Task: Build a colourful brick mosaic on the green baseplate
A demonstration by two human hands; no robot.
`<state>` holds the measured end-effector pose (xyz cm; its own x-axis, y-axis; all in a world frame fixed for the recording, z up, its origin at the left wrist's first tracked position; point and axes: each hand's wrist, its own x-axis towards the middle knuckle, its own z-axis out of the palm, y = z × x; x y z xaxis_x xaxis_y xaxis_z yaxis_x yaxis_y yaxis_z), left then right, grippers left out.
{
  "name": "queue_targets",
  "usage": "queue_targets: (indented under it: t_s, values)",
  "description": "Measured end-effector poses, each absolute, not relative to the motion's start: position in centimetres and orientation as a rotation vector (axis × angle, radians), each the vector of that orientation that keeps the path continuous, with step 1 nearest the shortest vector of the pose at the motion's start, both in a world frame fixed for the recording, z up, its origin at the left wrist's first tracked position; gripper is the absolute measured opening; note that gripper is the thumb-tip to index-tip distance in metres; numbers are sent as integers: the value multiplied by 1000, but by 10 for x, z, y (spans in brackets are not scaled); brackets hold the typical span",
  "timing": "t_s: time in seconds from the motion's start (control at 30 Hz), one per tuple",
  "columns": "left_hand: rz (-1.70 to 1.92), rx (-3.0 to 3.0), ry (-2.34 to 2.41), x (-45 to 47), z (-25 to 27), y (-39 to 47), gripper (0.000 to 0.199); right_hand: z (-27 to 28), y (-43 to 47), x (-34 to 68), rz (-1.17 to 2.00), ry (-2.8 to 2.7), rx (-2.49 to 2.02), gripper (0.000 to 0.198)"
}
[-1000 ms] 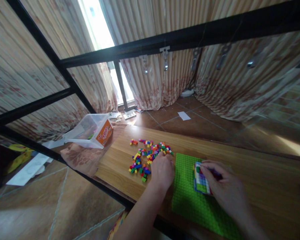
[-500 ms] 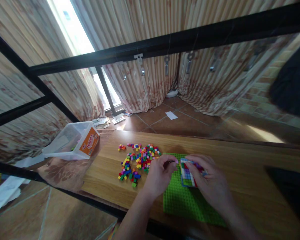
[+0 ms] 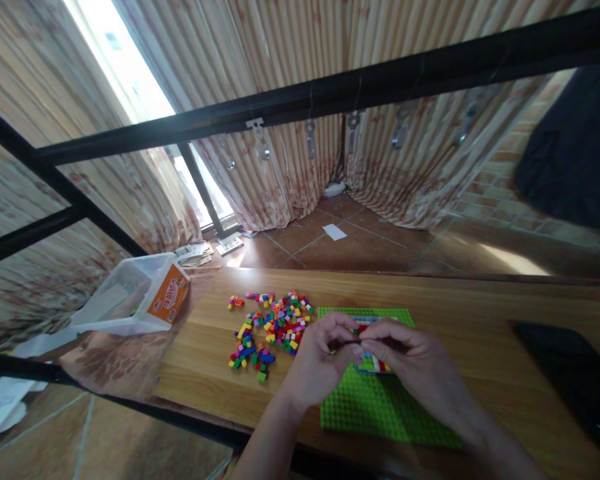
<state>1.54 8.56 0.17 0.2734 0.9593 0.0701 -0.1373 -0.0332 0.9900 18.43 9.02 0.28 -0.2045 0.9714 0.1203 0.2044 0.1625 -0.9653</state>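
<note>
My left hand (image 3: 323, 357) is closed in a pinch over the green studded baseplate (image 3: 350, 407). My right hand (image 3: 407, 350) pinches too, its fingertips meeting those of my left. Whatever sits between the fingertips is too small and covered to make out. Just under the fingers lies a flat block of multicoloured building bricks (image 3: 367, 363), with white, red, green and blue parts showing; my hands hide much of it. To the left of the baseplate a loose pile of small coloured bricks (image 3: 285, 323) spreads over the wooden table (image 3: 205, 360).
A clear plastic box (image 3: 130, 293) with an orange label stands beyond the table's left end. On the right lies a dark flat device (image 3: 570, 380). A black metal bar (image 3: 290, 107) with hanging clips crosses in front of the curtains (image 3: 300, 180).
My right hand has moved from the right side of the brick block to its left part, and its fingertips now meet my left hand's. The camera view has shifted slightly.
</note>
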Motion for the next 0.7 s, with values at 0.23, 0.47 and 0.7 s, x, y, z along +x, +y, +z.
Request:
queue_targets:
  t_s: [0.23,0.47,0.7]
  values:
    - [1093,1189,863,12,2,91,19,-4,101,223,1171,-1201,-1176,28]
    - [1024,1430,1090,8,0,95,7,-8,106,249,923,-1269,-1406,35]
    - [989,1611,1219,12,-2,94,13,-10,104,234,984,-1275,-1428,30]
